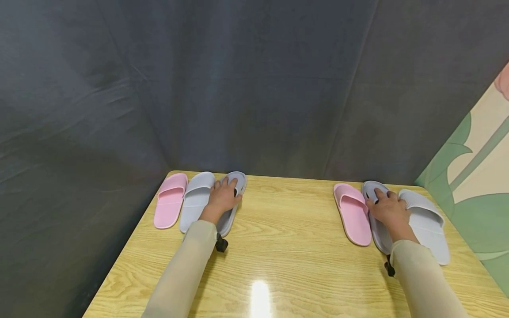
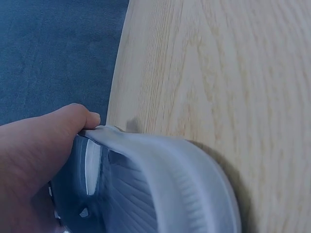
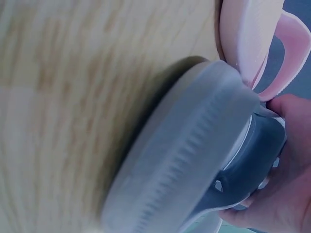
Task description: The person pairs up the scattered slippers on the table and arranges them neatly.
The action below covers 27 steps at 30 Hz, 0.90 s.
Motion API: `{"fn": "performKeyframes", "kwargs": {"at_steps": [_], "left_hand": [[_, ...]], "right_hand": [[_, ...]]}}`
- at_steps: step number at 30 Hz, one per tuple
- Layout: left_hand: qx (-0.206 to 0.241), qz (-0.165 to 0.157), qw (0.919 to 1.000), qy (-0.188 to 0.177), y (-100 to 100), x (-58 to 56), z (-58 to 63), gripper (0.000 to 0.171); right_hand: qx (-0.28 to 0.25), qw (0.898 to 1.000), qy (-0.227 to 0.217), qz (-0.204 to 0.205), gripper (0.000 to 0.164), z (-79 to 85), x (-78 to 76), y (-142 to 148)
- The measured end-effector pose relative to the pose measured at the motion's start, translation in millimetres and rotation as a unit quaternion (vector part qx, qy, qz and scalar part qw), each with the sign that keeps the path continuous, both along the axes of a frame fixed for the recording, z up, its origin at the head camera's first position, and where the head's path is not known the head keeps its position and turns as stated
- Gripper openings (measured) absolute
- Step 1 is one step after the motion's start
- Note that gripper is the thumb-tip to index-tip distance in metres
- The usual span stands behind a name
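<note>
Toward the back left of the table, my left hand (image 1: 224, 196) grips a grey slipper (image 1: 226, 223) over its strap. The left wrist view shows the thumb (image 2: 73, 119) at the strap's edge, with the ribbed sole (image 2: 194, 184) on the wood. My right hand (image 1: 389, 211) grips the matching grey slipper (image 1: 380, 236) across the strap at the right, its fingers partly hidden in the right wrist view. Left of that one lies a pink slipper (image 1: 357, 225), right of it a white slipper (image 1: 428, 234). Another white slipper (image 1: 191, 216) and pink slipper (image 1: 167, 214) lie beside my left hand.
All the slippers rest on a light wooden table (image 1: 286, 229), toes toward its back edge. Dark cloth (image 1: 258, 88) hangs behind and at the left. A wall painted with leaves (image 1: 477, 176) stands at the right.
</note>
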<state>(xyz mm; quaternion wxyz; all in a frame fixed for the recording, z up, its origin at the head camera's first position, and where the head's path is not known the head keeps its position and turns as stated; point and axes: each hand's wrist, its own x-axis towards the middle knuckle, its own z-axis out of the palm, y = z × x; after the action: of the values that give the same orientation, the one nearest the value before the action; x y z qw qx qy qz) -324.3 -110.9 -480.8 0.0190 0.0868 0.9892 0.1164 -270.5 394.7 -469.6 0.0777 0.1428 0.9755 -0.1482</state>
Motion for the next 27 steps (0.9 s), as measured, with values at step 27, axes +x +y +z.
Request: {"fn": "performKeyframes", "kwargs": {"at_steps": [27], "left_hand": [[0.031,0.045,0.9982,-0.025,14,3.4,5.1,0.072]], "right_hand": [[-0.020,0.998,0.057,0.008,0.070,-5.5,2.3,2]]}}
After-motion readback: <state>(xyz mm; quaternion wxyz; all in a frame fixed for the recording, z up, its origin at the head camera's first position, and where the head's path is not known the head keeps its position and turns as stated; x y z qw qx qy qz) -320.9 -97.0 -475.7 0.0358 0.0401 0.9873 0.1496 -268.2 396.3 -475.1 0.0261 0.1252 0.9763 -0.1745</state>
